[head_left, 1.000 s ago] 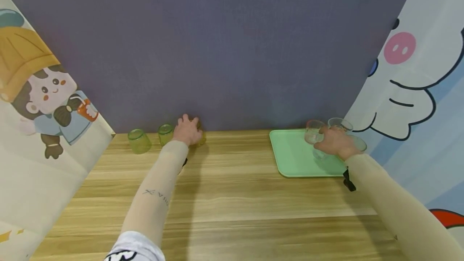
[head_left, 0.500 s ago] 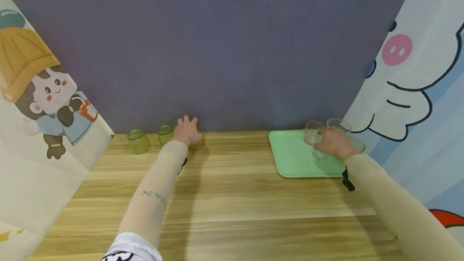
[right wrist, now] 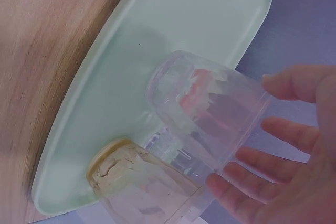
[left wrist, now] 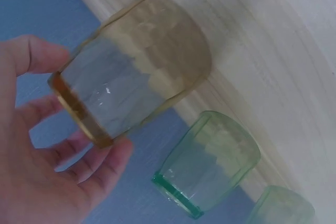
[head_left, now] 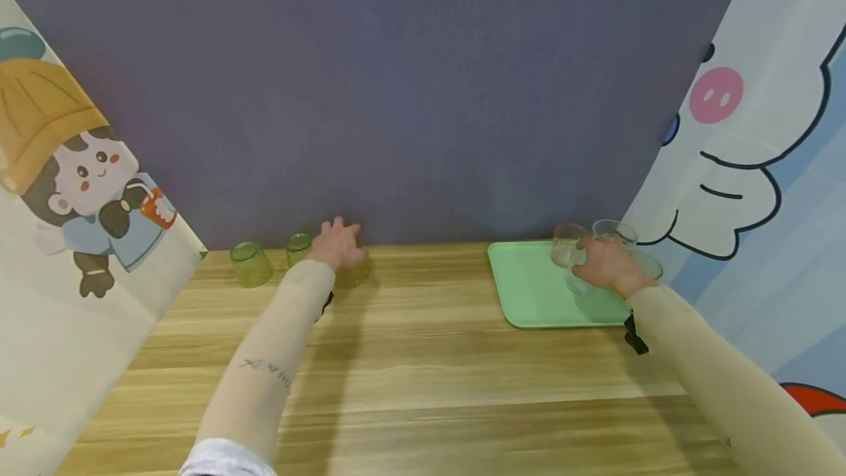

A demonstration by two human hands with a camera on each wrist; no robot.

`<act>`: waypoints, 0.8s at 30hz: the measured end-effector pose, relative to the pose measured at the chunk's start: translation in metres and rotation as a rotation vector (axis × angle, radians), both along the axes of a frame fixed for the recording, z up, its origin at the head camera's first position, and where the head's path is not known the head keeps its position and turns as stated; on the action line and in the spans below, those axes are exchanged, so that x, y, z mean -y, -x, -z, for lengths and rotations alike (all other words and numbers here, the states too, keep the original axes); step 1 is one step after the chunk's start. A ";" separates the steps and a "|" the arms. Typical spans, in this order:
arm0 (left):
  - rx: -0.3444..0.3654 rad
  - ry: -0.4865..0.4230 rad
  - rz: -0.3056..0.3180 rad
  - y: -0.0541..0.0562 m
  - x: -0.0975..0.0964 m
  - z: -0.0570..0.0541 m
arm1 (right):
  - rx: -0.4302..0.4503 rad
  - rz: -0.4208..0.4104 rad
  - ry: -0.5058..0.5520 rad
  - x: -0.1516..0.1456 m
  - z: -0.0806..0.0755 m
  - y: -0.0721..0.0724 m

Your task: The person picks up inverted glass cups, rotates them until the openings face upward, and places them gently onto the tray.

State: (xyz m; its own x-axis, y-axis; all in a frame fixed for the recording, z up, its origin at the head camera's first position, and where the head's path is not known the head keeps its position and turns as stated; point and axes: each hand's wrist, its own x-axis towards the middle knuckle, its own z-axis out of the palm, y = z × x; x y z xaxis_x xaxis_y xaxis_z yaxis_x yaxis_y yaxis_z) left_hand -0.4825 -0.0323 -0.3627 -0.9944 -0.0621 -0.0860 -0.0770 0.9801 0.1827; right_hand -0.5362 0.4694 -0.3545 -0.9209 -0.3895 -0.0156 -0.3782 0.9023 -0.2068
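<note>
My left hand (head_left: 337,244) has its thumb and fingertips at opposite sides of the base of an upside-down amber drinking glass (left wrist: 136,66) by the back wall. Beside that glass, to its left, stand two upside-down green glasses (head_left: 251,267), one close by (left wrist: 210,161). On the right, my right hand (right wrist: 278,156) reaches round the rim of an upright clear glass (right wrist: 210,108), thumb on one side and fingers on the other. That glass is over the pale green tray (head_left: 529,285), among other glasses; one has an amber-tinted base (right wrist: 142,182). Parts of these glasses are hidden by the hand.
The wooden table (head_left: 423,366) runs up to a grey-purple back wall (head_left: 423,94). Printed side panels stand at left (head_left: 66,278) and right (head_left: 740,204). A pinkish glass (head_left: 567,244) and another clear glass (head_left: 615,230) crowd the tray's right half.
The whole head view has shifted slightly down and left. My left forearm has drawn a little left and back, while the hand stays by the amber glass. My right hand keeps its place.
</note>
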 end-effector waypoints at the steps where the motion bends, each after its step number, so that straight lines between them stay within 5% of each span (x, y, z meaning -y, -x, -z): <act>1: 0.007 -0.003 -0.002 0.000 0.000 0.000 | -0.002 -0.001 -0.002 0.000 0.000 -0.001; 24: -0.015 -0.070 0.115 -0.026 0.007 -0.011 | 0.004 -0.034 -0.002 0.012 -0.010 -0.015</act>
